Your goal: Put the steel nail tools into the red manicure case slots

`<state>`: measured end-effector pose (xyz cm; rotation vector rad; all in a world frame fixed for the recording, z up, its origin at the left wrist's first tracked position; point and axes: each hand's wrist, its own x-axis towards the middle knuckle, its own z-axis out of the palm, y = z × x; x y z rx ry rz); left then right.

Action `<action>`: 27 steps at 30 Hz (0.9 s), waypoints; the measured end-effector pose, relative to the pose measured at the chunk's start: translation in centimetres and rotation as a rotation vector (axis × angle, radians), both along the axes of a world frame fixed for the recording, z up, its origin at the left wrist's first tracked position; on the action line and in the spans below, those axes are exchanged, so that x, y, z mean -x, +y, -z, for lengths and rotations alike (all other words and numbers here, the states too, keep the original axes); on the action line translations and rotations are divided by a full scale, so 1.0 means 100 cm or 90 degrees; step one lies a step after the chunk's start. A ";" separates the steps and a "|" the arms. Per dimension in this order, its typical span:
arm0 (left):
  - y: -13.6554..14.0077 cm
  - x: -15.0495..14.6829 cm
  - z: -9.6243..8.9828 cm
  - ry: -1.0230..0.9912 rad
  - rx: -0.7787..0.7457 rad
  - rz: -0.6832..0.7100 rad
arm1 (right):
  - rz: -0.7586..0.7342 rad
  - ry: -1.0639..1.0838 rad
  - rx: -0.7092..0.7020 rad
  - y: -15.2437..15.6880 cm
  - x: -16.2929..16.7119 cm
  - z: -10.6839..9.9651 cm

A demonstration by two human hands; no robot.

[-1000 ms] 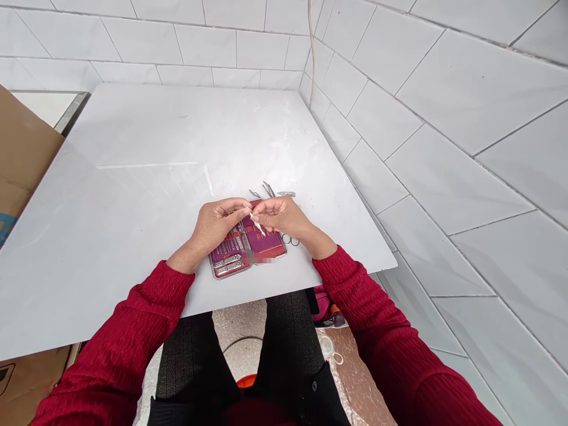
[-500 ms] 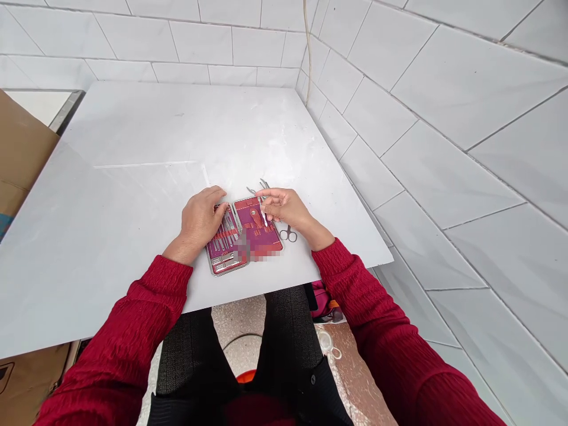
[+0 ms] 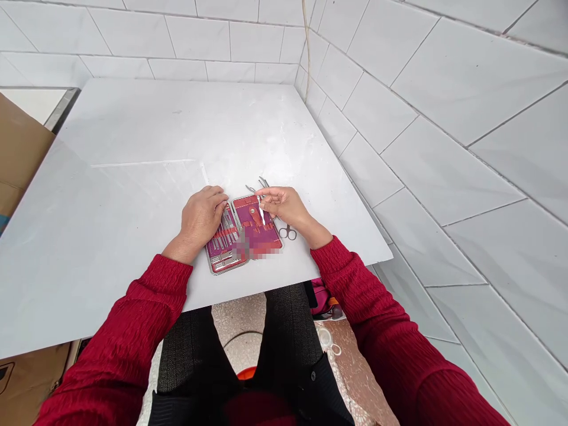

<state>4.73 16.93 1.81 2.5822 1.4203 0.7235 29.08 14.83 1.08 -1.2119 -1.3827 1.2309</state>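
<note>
An open manicure case [image 3: 268, 228] with a purple and red lining lies on the white table. Its left half holds several slim silver tools [image 3: 227, 235] under a red strap, and nail clippers [image 3: 224, 261] near the bottom. My left hand [image 3: 202, 214] grips the upper left edge of the case, thumb on the inside. Over the right half, my right hand [image 3: 286, 206] pinches a slim silver manicure tool [image 3: 261, 213], its lower end pointing down at the lining. Scissors [image 3: 288, 232] lie to the right, partly covered by this hand. Beyond its fingers lie metal handles [image 3: 263, 182], mostly hidden.
The white table [image 3: 146, 124] meets tiled walls [image 3: 355, 106] at the back and right. A cable [image 3: 307, 53] hangs in the corner. Cardboard boxes [image 3: 20, 154] stand at the left. My legs are below the front edge, beside a brown patterned surface [image 3: 355, 367].
Both hands keep nearly the same place and hold. The slim tool in my right hand has turned slightly. The view has shifted a little.
</note>
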 end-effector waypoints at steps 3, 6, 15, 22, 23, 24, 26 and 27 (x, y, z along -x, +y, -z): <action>0.001 0.000 0.000 0.001 -0.005 0.012 | 0.002 -0.023 -0.005 -0.001 0.000 0.000; 0.002 0.000 0.001 -0.003 -0.011 0.017 | 0.020 -0.069 -0.028 -0.003 0.001 0.001; 0.003 0.000 0.003 -0.003 -0.018 0.019 | 0.068 -0.265 -0.093 -0.006 0.002 0.001; 0.003 0.000 0.001 -0.002 -0.018 0.016 | 0.085 -0.315 -0.141 -0.009 0.008 0.000; 0.003 0.000 0.001 -0.002 -0.018 0.017 | 0.085 -0.320 -0.141 -0.010 0.008 0.000; 0.002 -0.001 0.000 -0.003 -0.018 0.019 | 0.084 -0.324 -0.138 -0.011 0.009 -0.001; 0.002 -0.001 0.000 -0.006 -0.018 0.023 | 0.076 -0.330 -0.130 -0.012 0.010 -0.002; 0.002 -0.001 0.000 -0.008 -0.019 0.025 | 0.072 -0.333 -0.127 -0.013 0.010 -0.003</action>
